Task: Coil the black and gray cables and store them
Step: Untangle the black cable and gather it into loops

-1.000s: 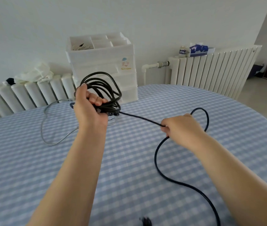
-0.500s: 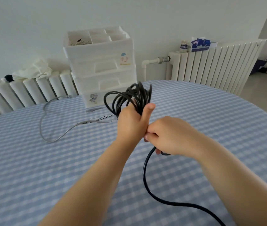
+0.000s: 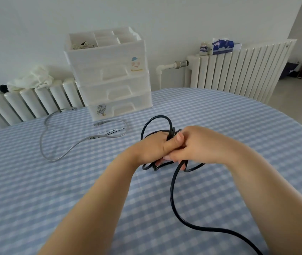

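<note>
My left hand (image 3: 155, 147) grips a bundle of black cable (image 3: 171, 190) loops, held low over the checked tablecloth (image 3: 36, 190). My right hand (image 3: 192, 146) presses against the left one and holds the same cable where it joins the coil. One loop rises above my left hand, others poke out below both hands. The loose tail runs down from my right hand toward the bottom right edge. The gray cable (image 3: 54, 155) lies uncoiled on the cloth to the left, its plug end near the drawer unit.
A white plastic drawer unit (image 3: 109, 80) with open top compartments stands at the table's far edge. White radiators (image 3: 238, 70) line the wall behind; a cloth (image 3: 32, 79) lies on the left one, a tissue box (image 3: 222, 46) on the right one.
Both hands have come lower toward the table and the coil has tipped down from upright. My right hand stays pressed against the left. More of the loose tail has been taken up.
</note>
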`<act>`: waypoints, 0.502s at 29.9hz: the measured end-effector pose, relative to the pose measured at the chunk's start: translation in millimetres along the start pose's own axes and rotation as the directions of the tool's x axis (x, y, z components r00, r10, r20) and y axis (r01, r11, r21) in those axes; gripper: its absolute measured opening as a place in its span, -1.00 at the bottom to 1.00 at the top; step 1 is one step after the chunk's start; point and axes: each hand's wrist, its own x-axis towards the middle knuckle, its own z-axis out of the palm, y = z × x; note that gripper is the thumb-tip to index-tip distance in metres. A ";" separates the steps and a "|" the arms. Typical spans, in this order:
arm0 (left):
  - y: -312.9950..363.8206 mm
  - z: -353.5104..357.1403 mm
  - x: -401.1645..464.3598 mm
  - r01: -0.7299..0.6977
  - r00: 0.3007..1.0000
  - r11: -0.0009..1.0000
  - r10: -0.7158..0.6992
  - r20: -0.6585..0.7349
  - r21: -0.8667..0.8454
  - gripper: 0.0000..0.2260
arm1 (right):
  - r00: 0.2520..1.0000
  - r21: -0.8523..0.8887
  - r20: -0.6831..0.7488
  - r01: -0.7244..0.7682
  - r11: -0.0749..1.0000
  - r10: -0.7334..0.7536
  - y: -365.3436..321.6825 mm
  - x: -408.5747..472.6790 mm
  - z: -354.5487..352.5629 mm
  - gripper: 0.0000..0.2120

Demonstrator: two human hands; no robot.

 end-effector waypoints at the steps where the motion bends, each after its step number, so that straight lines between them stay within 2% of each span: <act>1: -1.6 -2.5 0.0 0.002 0.999 1.000 -0.002 0.043 -0.004 -0.04 | 1.000 0.008 0.009 -0.003 1.000 0.003 1.1 0.4 -0.1 -0.67; 3: -2.4 -7.5 -1.6 -0.009 0.995 0.999 0.012 0.103 -0.033 -0.12 | 1.000 -0.010 0.017 0.009 1.000 -0.009 3.6 2.6 0.0 -0.73; 5: -1.3 -10.3 -4.2 -0.001 0.989 0.999 0.008 0.147 -0.050 -0.30 | 1.000 -0.058 0.002 0.007 0.998 -0.007 7.8 6.0 1.1 -0.80; 8: -0.1 -13.7 -8.3 0.081 0.982 0.995 -0.070 0.176 -0.056 -0.77 | 0.999 -0.046 -0.049 -0.007 0.999 0.005 14.0 10.3 3.3 -0.83; 12: -3.6 -20.1 -11.4 0.150 0.979 0.983 -0.163 0.123 0.106 -0.69 | 0.994 -0.071 -0.105 -0.044 0.996 0.037 27.2 13.4 1.5 -0.75; 15: -1.9 -22.1 -12.8 0.198 0.973 0.978 -0.205 0.102 0.071 -0.73 | 0.984 -0.101 -0.174 0.006 0.995 -0.024 30.0 13.5 1.5 -0.41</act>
